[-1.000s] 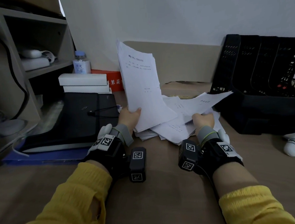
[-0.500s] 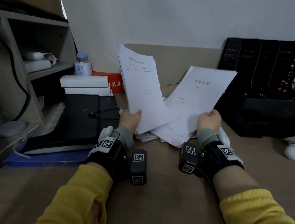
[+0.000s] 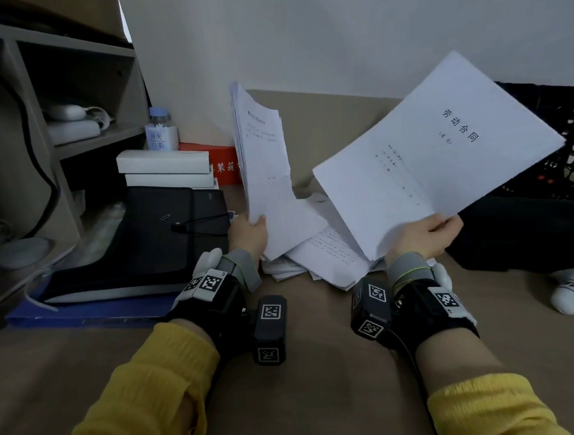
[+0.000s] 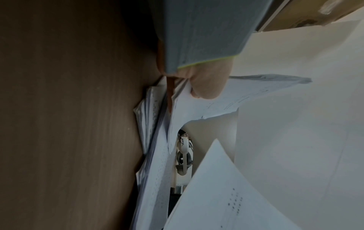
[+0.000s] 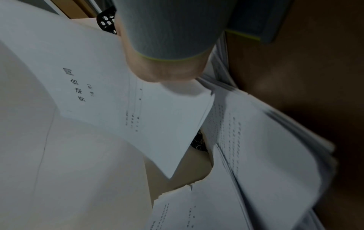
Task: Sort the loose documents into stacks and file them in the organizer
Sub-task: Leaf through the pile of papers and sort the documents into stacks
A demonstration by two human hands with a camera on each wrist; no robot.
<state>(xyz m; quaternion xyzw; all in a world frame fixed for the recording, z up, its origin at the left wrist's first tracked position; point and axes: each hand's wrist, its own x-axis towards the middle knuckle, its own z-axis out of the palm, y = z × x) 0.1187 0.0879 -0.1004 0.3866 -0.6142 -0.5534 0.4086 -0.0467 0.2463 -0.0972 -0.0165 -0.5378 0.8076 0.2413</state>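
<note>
Gripping upright sheaf (image 3: 264,164) left hand (image 3: 247,232); right hand (image 3: 424,235) document (image 3: 435,154) tilted up-right.

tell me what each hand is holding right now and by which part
The left hand holds an upright sheaf of papers by its lower edge. The right hand holds the titled document by its bottom corner, raised above the loose pile.

The head view looks forward and down from above both forearms, taking in the left hand (image 3: 248,230), the right hand (image 3: 424,237) and the desk (image 3: 312,380) beyond. Each wrist view looks along its hand from very close. All three share the loose papers (image 3: 322,252) lying between the hands
</note>
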